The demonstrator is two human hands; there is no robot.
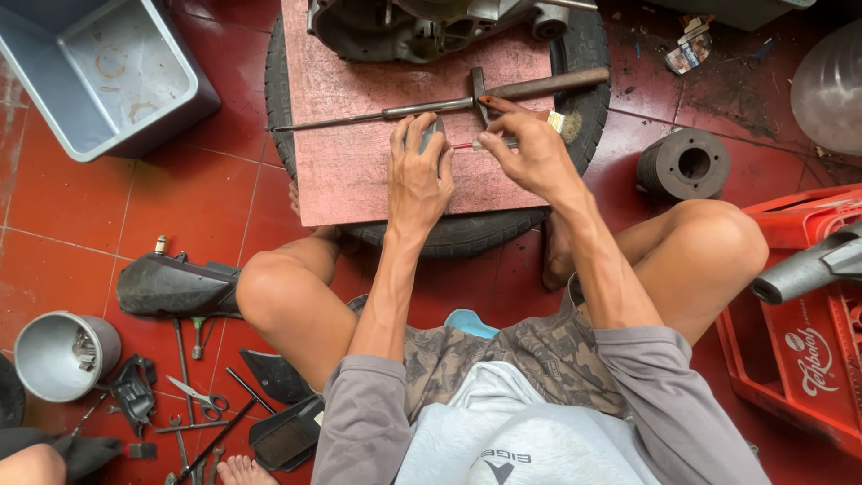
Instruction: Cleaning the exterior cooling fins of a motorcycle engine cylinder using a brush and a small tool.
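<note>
My left hand (pixel 418 171) presses down on a small grey metal part (pixel 432 135) lying on a reddish board (pixel 350 171) set on a car tyre (pixel 467 229). My right hand (pixel 530 153) holds a thin tool with a red tip (pixel 467 145), pointed at that part. A small paintbrush (pixel 556 121) lies just behind my right hand. A hammer (pixel 530 88) and a long metal rod (pixel 377 115) rest across the board beyond my hands. An engine casing (pixel 404 27) sits at the board's far edge.
A grey plastic tub (pixel 108 72) stands at far left. A black finned cylinder (pixel 684 163) sits right of the tyre, a red crate (pixel 799 341) at my right. Scissors (pixel 202 397), wrenches, black plastic covers and a grey cup (pixel 58 355) lie on the red tile floor at my left.
</note>
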